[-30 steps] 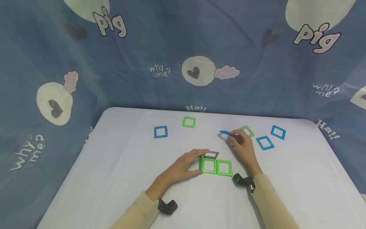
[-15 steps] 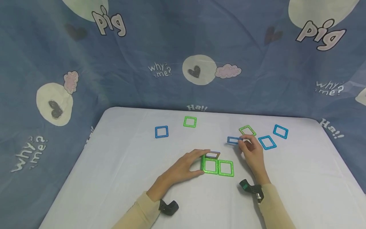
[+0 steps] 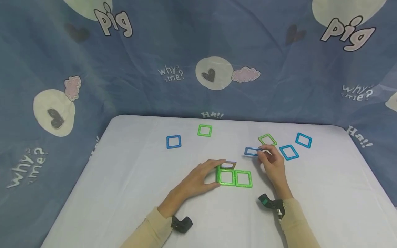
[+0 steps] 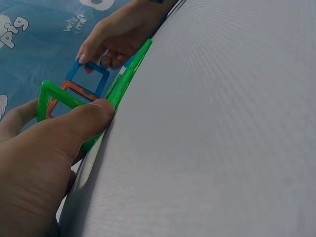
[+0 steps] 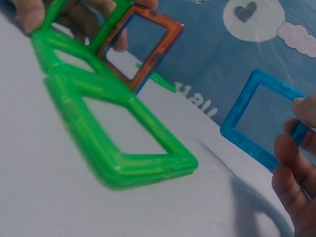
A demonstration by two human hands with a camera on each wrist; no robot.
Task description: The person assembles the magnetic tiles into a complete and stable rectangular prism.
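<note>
My right hand (image 3: 274, 167) pinches a blue square magnetic tile (image 5: 239, 106) by its right edge, raised above the table. My left hand (image 3: 193, 179) holds an upright green magnetic tile (image 4: 43, 101) between thumb and fingers. That tile stands along the left side of a flat green tile (image 3: 227, 185), which joins another flat green tile (image 3: 243, 186) on its right. Behind the first flat tile, an orange tile (image 5: 170, 37) stands on edge and meets the upright green one. In the head view, my left fingers partly cover this corner.
On the white table (image 3: 124, 165) lie more loose tiles: a blue one (image 3: 168, 142) and a green one (image 3: 204, 135) at the back left. Another green tile (image 3: 263, 136) and two blue tiles (image 3: 289, 158) (image 3: 303, 146) lie beyond my right hand. A printed blue cloth (image 3: 139, 96) hangs behind.
My right hand has drawn the blue tile slightly toward me and to the right, turning its open face to the head view. My left hand keeps its hold on the upright green tile.
</note>
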